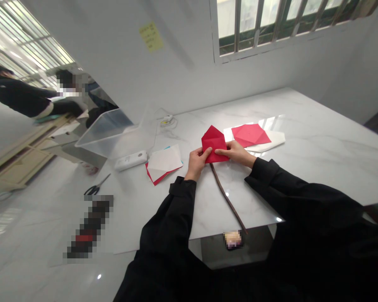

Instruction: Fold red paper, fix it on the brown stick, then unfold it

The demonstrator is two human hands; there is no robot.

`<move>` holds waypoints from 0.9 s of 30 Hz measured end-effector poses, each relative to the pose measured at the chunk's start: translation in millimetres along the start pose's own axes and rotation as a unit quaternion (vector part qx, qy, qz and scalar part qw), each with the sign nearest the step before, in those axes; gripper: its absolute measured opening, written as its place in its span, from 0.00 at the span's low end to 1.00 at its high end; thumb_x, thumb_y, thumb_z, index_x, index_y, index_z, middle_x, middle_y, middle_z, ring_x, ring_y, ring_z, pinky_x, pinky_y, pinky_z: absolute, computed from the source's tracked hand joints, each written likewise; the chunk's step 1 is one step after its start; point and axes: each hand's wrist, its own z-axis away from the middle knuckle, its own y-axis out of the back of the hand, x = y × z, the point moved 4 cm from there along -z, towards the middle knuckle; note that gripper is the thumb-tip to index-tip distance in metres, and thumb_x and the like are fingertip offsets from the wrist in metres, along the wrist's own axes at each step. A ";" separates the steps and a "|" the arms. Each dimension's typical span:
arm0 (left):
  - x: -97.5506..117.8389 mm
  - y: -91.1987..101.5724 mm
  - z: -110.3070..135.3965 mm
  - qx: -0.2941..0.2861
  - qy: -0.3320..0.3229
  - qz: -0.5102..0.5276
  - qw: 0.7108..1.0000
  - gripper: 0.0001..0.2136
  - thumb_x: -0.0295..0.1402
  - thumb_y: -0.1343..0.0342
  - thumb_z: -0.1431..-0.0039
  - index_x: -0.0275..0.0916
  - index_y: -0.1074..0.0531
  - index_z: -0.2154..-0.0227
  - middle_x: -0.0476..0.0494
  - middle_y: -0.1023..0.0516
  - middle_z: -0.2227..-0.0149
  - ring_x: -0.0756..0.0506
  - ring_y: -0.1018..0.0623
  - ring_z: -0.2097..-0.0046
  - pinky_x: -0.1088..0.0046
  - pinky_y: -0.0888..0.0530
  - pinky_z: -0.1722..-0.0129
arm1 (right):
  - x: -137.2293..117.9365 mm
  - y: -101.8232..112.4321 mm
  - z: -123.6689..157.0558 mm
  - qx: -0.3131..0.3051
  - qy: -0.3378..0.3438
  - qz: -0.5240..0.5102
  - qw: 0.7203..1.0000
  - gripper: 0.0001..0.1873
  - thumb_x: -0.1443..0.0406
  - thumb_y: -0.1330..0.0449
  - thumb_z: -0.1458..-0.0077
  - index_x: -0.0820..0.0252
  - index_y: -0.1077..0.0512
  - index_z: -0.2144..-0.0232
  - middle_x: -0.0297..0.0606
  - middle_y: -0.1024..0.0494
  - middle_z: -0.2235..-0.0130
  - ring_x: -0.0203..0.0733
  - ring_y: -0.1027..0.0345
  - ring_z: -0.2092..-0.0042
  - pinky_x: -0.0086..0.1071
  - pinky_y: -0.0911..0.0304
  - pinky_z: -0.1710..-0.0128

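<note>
A red paper envelope (214, 144) with its pointed flap up is held over the table by both hands. My left hand (198, 161) pinches its lower left side, thumb on the front. My right hand (237, 153) grips the lower right side in the same way; the fingers behind the paper are hidden. Just below the envelope, a thin brown stick (224, 195) lies on the table, its lower end reaching the front edge. Right of my hands, a creased red paper (251, 135) rests on a white sheet (272, 140).
White, red and blue papers (165, 161) lie left of my hands. Beyond them are a white elongated device (130, 160), a clear plastic bin (105, 140) and black-handled scissors (94, 188). A cable (168, 121) sits by the wall. Other people (19, 92) are at the far left.
</note>
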 end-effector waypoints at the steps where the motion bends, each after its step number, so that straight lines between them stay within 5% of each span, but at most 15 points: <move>1: 0.0 -0.3 0.0 -0.003 0.000 0.000 1.000 0.21 0.46 0.28 0.52 0.33 0.17 0.62 0.40 0.16 0.65 0.44 0.19 0.64 0.67 0.24 0.58 | -0.1 0.0 0.0 0.002 0.001 0.001 1.000 0.24 0.51 0.28 0.54 0.67 0.19 0.66 0.44 0.18 0.68 0.41 0.29 0.69 0.32 0.35 0.71; 17: 1.9 -1.4 0.9 -0.012 0.005 -0.004 1.000 0.21 0.48 0.29 0.53 0.34 0.19 0.64 0.43 0.16 0.66 0.46 0.20 0.65 0.70 0.24 0.60 | 8.0 0.3 -3.2 0.012 0.011 -0.004 1.000 0.20 0.53 0.30 0.49 0.65 0.19 0.62 0.42 0.16 0.62 0.40 0.26 0.66 0.30 0.34 0.68; 27: 7.9 0.6 4.8 -0.018 0.040 -0.042 0.998 0.21 0.49 0.27 0.55 0.35 0.23 0.71 0.46 0.21 0.73 0.50 0.23 0.71 0.74 0.27 0.66 | 11.5 8.9 -6.3 0.140 -0.022 -0.081 0.987 0.21 0.52 0.27 0.55 0.63 0.22 0.67 0.42 0.17 0.68 0.45 0.24 0.65 0.33 0.31 0.66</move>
